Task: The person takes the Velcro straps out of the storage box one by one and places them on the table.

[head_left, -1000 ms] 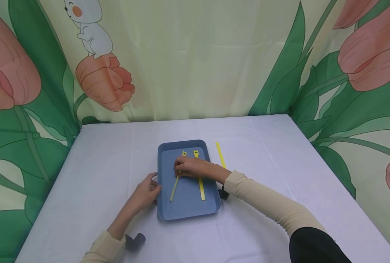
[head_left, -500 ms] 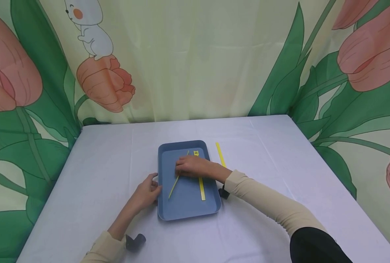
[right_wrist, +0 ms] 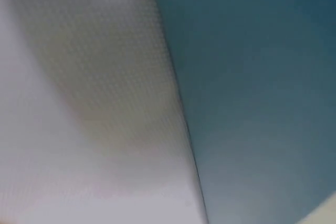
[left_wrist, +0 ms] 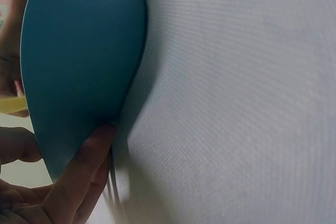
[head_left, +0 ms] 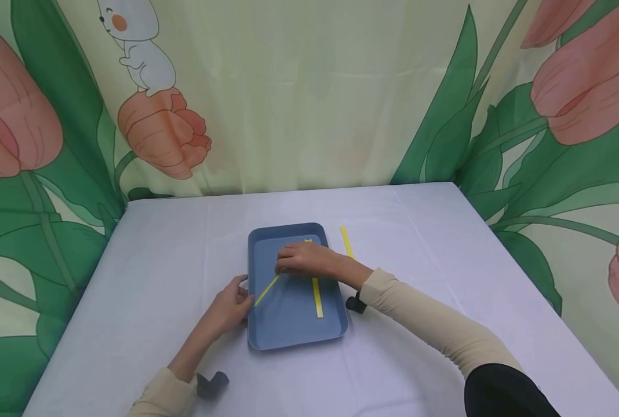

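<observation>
My right hand (head_left: 305,259) pinches a strip (head_left: 266,290), free end just swung past 7 o'clock; mid-handling, I judge. Left hand (head_left: 230,304) grips tray (head_left: 288,335) at 9.

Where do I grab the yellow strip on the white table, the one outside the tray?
Probably pinch the yellow strip by its far end, from above and from the side away from the tray. It looks narrow and flat, so squeeze across its width. That end shows uncovered, while the right arm hides the near part in the head view.
</observation>
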A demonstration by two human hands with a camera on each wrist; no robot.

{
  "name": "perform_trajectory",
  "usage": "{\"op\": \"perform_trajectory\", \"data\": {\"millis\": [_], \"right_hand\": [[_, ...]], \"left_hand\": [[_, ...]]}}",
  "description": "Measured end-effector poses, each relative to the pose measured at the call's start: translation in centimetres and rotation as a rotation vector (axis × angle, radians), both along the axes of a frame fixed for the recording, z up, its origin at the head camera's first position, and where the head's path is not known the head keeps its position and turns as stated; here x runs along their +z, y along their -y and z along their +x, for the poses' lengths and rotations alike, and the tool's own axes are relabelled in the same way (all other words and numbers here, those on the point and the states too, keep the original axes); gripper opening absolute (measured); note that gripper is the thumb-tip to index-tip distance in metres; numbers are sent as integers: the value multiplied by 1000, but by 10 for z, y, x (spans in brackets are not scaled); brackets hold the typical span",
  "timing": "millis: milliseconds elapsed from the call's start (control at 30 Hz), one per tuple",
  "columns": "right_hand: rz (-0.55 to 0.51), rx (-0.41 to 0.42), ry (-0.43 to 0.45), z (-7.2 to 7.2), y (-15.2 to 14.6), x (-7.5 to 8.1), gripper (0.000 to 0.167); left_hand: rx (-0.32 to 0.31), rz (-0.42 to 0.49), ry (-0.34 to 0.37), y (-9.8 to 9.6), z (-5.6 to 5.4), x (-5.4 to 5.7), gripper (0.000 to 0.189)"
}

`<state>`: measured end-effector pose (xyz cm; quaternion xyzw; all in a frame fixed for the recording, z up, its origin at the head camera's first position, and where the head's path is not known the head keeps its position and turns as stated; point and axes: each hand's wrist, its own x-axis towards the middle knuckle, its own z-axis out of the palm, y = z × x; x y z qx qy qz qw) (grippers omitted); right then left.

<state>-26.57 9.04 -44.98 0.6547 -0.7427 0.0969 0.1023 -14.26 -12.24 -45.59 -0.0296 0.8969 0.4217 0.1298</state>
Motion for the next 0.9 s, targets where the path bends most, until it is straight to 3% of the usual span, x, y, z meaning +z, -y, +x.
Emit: {"op": "perform_trajectory", "data": {"millis": [200, 533, 700, 900], "right_hand": [[-102, 44, -69, 1, -3, 12, 11], [-100, -17, -82, 0, -16, 22, 12], [-154, -56, 8, 0, -29, 26, 15], [-210, -185, 219, -4, -47, 32, 17]], "left_hand": [[8, -29, 1, 1, 0, 1, 56], [-6, -29, -14, 2, -3, -4, 56], [-11, -34, -12, 0, -4, -6, 56], [-20, -38, -24, -1, -3, -7, 56]]}}
